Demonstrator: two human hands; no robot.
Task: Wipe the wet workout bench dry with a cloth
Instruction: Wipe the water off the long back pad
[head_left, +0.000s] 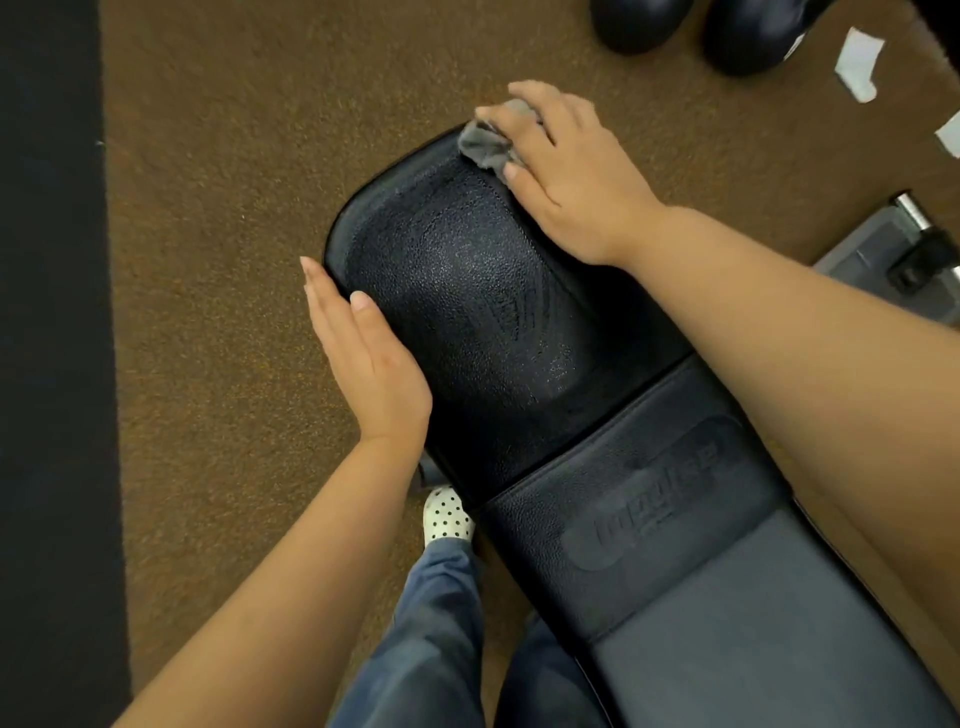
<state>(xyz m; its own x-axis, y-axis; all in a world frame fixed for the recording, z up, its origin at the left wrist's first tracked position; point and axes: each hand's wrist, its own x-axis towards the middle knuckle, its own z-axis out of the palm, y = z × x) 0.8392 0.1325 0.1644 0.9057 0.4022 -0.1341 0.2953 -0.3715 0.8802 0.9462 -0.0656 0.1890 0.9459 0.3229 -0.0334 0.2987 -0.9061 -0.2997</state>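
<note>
Your cloth (485, 148) is bunched into a small wad at the far right corner of the seat pad (467, 291), right on the rounded rim, so 1 more push outward could carry it off the edge and onto the carpet (223, 218), where it would likely pick up grit. A wad that small also covers only a narrow strip, so you risk leaving streaks between passes. Your right hand (561, 176) lies over it, fingers slightly spread on top and thumb pinching the bunch from the near side. Your left hand (363, 364) rests flat on the pad's left edge, fingers straight and pressed together. It steadies the bench but also covers a patch you could miss. The black, pebbled seat pad shows a glossy sheen with faint swirl marks across its middle, probably moisture. The back pad (675, 545) nearer you looks duller.
</note>
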